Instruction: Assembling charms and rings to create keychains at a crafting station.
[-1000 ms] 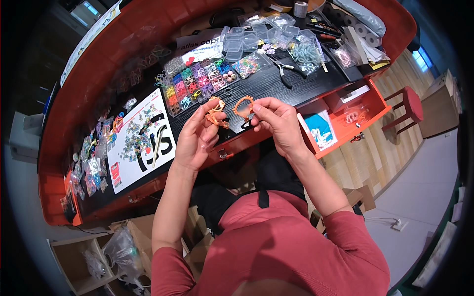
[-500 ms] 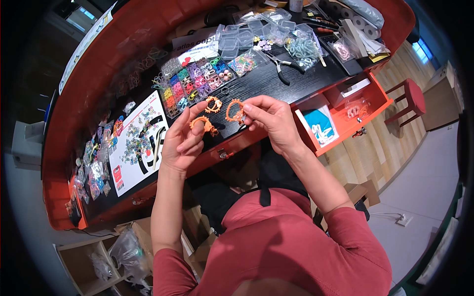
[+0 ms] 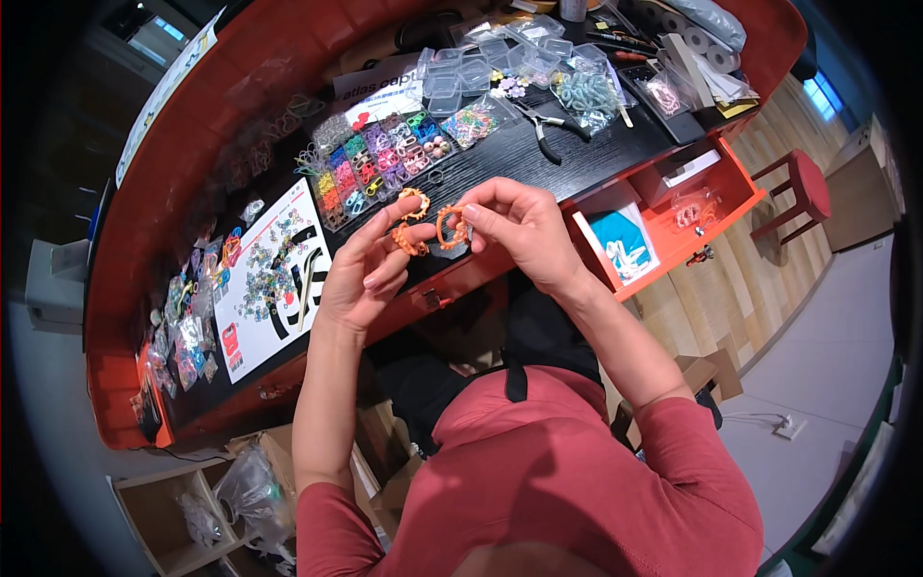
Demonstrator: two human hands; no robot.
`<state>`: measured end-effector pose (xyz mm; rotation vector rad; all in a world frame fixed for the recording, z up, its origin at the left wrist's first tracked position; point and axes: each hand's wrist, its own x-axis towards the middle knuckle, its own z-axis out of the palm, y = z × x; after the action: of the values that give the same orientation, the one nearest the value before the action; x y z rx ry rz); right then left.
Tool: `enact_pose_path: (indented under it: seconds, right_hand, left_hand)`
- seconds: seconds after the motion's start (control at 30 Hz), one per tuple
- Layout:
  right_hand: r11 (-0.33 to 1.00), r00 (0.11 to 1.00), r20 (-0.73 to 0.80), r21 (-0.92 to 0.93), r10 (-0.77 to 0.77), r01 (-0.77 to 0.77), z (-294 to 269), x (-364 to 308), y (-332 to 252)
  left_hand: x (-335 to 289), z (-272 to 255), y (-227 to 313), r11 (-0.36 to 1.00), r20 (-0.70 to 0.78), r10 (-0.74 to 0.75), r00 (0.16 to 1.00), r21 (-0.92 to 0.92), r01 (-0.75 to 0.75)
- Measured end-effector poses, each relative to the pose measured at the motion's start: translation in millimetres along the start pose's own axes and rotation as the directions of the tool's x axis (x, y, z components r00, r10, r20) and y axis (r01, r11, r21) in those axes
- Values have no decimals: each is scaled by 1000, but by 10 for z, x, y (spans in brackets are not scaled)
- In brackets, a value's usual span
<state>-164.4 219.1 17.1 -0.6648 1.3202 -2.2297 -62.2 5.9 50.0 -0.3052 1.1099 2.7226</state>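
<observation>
My left hand (image 3: 363, 277) is raised over the desk's front edge, with its index and middle fingers reaching toward my right hand. Two small orange knobbly rings are at those fingers: an upper ring (image 3: 417, 199) by the index fingertip and a lower ring (image 3: 408, 242) at the middle finger. They seem looped on the fingers, though part of each is hidden. Between thumb and index finger, my right hand (image 3: 524, 231) pinches another orange ring (image 3: 441, 228), held close beside the left fingertips. Its far side is covered by my fingers.
Beyond my hands stand a compartment box of colourful clips and beads (image 3: 385, 163), pliers (image 3: 543, 135) and clear boxes (image 3: 461, 77). White paper (image 3: 269, 308) with small rings lies left, near bagged beads (image 3: 187, 332). An open red drawer (image 3: 697, 226) juts out at right, near a red stool (image 3: 803, 183).
My right hand has moved slightly left with its ring, now close against my left fingertips. The left fingers have stretched toward it, bringing the rings together.
</observation>
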Motion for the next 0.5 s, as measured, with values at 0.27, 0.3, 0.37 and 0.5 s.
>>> enact_pose_path:
  seconds: [0.27, 0.3, 0.37, 0.5]
  right_hand:
    - [969, 983, 176, -225, -59, 99, 27, 100, -103]
    - [969, 983, 176, -225, -59, 99, 34, 104, -92]
    - [911, 981, 180, -388, -76, 141, 51, 111, -72]
    - [903, 988, 152, -419, -31, 93, 94, 90, -52]
  left_hand:
    - [1, 104, -19, 970, -52, -18, 998, 240, 30]
    - [-2, 112, -26, 970, -53, -18, 998, 240, 30]
    - [-14, 130, -51, 958, -24, -7, 1000, 286, 13]
    - [-57, 265, -54, 960, -43, 18, 999, 279, -6]
